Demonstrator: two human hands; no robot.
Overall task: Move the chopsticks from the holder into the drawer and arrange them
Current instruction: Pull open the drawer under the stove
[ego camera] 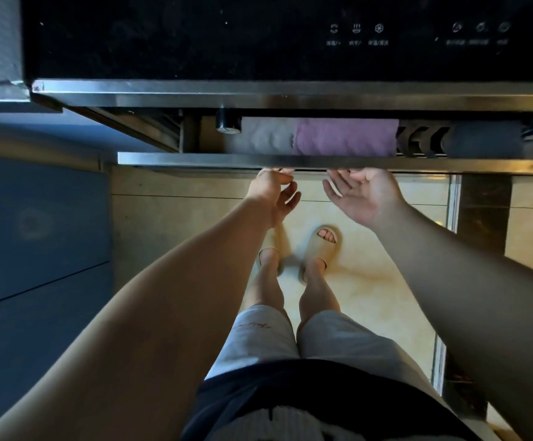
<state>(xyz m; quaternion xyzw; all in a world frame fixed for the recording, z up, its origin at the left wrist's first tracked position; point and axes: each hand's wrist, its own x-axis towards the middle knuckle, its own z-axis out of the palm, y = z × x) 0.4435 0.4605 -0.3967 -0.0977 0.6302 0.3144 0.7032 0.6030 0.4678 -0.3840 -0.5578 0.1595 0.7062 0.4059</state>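
Observation:
A steel-fronted drawer (290, 160) under a black glass appliance stands pulled out a short way. My left hand (274, 194) reaches up under its front edge, fingers curled against the underside. My right hand (362, 194) is beside it, palm up and fingers spread, fingertips at the same edge. Neither hand holds anything. Inside the gap I see a purple cloth (344, 136) and a grey cloth (265, 136). No chopsticks or holder are in view.
The black glass panel (259, 36) with touch icons fills the top. A black knob (228, 124) hangs below its steel rim. Blue cabinet fronts (36, 233) stand at the left. Below are my legs, slippers and a pale tiled floor (370, 281).

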